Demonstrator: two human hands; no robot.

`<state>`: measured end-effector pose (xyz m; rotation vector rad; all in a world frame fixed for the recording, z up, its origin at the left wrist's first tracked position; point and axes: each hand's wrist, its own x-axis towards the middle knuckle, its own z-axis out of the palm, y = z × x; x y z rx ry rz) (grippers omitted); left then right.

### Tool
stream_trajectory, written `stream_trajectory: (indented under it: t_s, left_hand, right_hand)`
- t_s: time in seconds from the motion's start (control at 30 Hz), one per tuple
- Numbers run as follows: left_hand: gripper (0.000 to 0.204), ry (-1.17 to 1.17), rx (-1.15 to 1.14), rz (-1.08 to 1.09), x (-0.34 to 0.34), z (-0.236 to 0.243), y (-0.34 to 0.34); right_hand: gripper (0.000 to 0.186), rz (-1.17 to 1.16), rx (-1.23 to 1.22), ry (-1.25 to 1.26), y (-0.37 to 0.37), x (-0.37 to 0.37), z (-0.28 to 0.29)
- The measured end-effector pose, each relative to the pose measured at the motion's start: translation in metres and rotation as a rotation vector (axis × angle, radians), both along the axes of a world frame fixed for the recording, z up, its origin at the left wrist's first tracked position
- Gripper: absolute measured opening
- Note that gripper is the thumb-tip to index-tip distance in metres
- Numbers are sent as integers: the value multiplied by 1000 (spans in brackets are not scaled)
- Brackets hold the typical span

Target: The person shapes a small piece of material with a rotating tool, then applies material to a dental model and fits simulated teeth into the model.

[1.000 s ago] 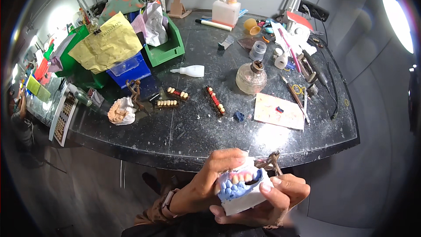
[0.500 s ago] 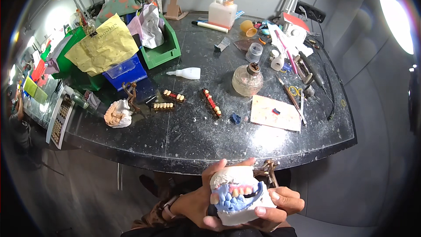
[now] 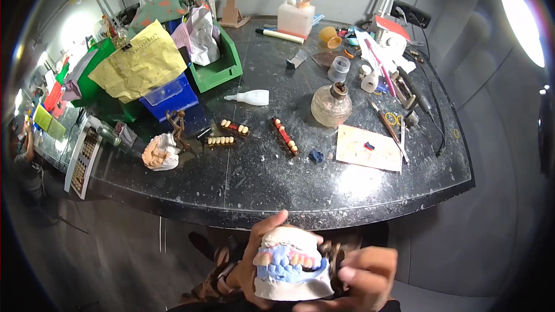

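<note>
Below the bench's front edge I hold a dental model (image 3: 289,267) with white plaster bases, blue teeth and pink-based artificial teeth, mounted on a bronze articulator (image 3: 334,254). My left hand (image 3: 257,248) wraps its left side, thumb raised along the upper cast, fingers partly hidden behind it. My right hand (image 3: 367,274) grips the articulator at the model's right, slightly blurred, with fingers curled.
On the dark bench (image 3: 254,185) stand tooth strips (image 3: 284,136), a tan cast (image 3: 161,152), a glass burner (image 3: 331,107), a paper pad (image 3: 368,156), tools (image 3: 388,127), a squeeze bottle (image 3: 251,97) and bins (image 3: 222,69). Another person (image 3: 32,167) is at the far left.
The model has turned and moved leftward and lower, its side teeth facing me more squarely. My right hand has shifted from the lower base onto the articulator at the right.
</note>
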<state>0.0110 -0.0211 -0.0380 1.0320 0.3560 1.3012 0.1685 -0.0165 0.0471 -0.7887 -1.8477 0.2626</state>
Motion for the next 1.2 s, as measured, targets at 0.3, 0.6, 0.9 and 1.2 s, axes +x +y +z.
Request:
stream_trajectory:
  t_s: [0.3, 0.6, 0.9, 1.2]
  left_hand:
    - [54, -243, -283, 178, -2, 8, -23]
    - [52, -32, -352, 249, -4, 12, -28]
    - [51, 269, -370, 248, -14, -4, -36]
    - [59, -117, -386, 59, -12, 3, -19]
  right_hand:
    - [63, 370, -315, 63, 28, -14, -29]
    - [60, 458, -166, 76, 35, -11, -31]
    - [63, 449, -150, 12, 33, -8, -32]
    - [54, 399, -161, 221, 27, -18, -48]
